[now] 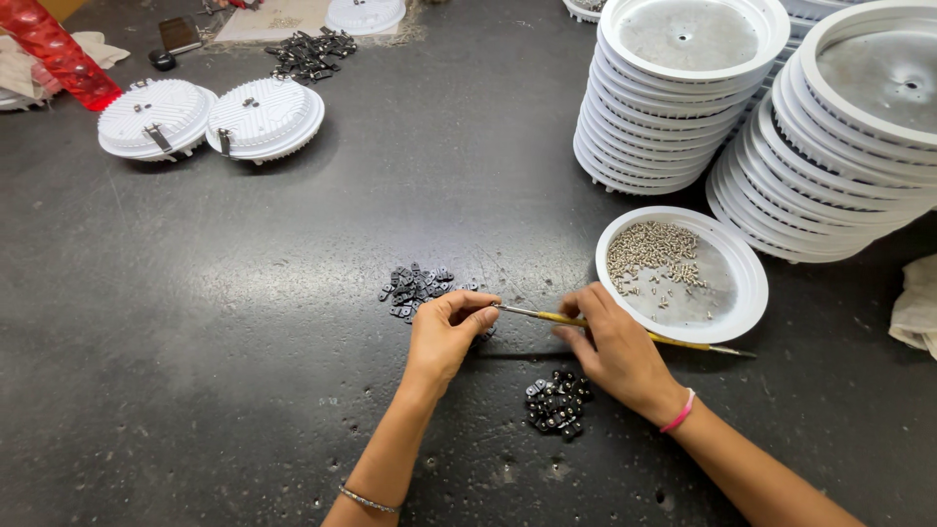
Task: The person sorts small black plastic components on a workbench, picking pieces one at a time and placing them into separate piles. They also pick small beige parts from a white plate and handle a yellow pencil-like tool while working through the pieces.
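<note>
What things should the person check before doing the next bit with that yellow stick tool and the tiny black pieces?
1. Tool held: the right hand grips the yellow-handled tool along its shaft. Ok.
2. Tip meets the work: the left hand pinches at the tool's tip; whether a piece sits there, cannot tell.
3. Supply of black pieces: a loose pile lies just beyond the left hand. Ok.
4. Second black pile: gathered on the table near the right wrist. Ok.
5. Small metal screws: plenty in the white dish beside the right hand. Ok.
</note>
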